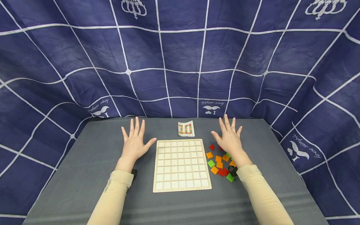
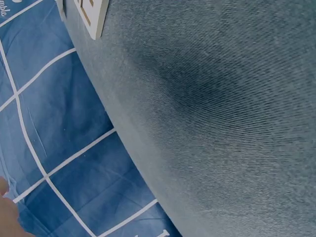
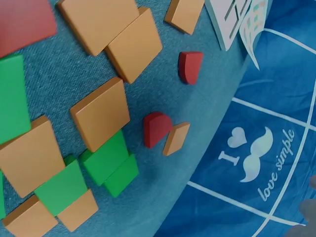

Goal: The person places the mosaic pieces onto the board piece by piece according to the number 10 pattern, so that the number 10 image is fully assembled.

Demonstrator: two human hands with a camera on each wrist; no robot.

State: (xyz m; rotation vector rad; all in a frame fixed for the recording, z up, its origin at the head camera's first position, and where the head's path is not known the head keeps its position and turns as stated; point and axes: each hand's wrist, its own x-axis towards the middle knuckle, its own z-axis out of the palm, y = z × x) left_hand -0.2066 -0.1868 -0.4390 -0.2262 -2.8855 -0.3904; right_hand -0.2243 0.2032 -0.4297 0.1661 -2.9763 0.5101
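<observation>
Hovering empty, splayed wide, both left hand (image 1: 135,144) and right hand (image 1: 230,141); tiles (image 1: 219,164) scattered just right of board (image 1: 182,166); right hand's way nearer, left's across board tbh

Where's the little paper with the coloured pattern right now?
In the head view, the patterned paper lies near the table's far edge, just beyond the wooden grid board, between the left hand and right hand.

I'm at a grey cloth-covered table (image 1: 98,156), navy white-gridded fabric (image 1: 182,50) hung behind it and along both sides, printed with white crowns (image 1: 135,6) and moustaches (image 1: 211,107).
</observation>
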